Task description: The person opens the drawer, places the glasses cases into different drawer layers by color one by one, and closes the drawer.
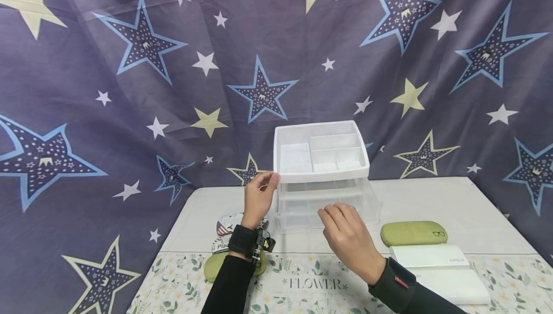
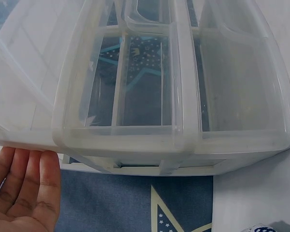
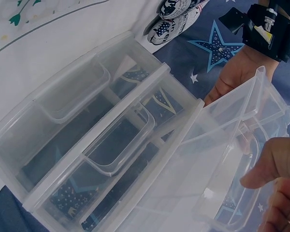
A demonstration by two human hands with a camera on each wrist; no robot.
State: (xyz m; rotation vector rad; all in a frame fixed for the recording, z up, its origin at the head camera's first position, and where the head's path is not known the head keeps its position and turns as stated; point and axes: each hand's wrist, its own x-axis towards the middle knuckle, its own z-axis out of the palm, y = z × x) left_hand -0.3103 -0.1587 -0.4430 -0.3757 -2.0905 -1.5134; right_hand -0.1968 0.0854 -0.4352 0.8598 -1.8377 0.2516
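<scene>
A storage box (image 1: 321,178) stands on the table, with a white divided tray (image 1: 298,158) on top and clear drawers (image 1: 324,203) below. My left hand (image 1: 259,194) touches the tray's front left corner. In the left wrist view, the straight fingers (image 2: 34,179) of that hand lie against the box's edge. My right hand (image 1: 350,237) is before the drawers, its fingers loosely bent. In the right wrist view, a clear drawer (image 3: 208,159) sticks out past the others, and the right thumb (image 3: 261,169) overlaps its front. Whether they touch is unclear. I see nothing held in the right hand.
Patterned cases (image 1: 224,225) and a green glasses case (image 1: 212,267) lie beside the left forearm. Another green glasses case (image 1: 412,233) and white boxes (image 1: 449,283) lie at the right. A star-printed cloth (image 1: 259,26) hangs behind the table.
</scene>
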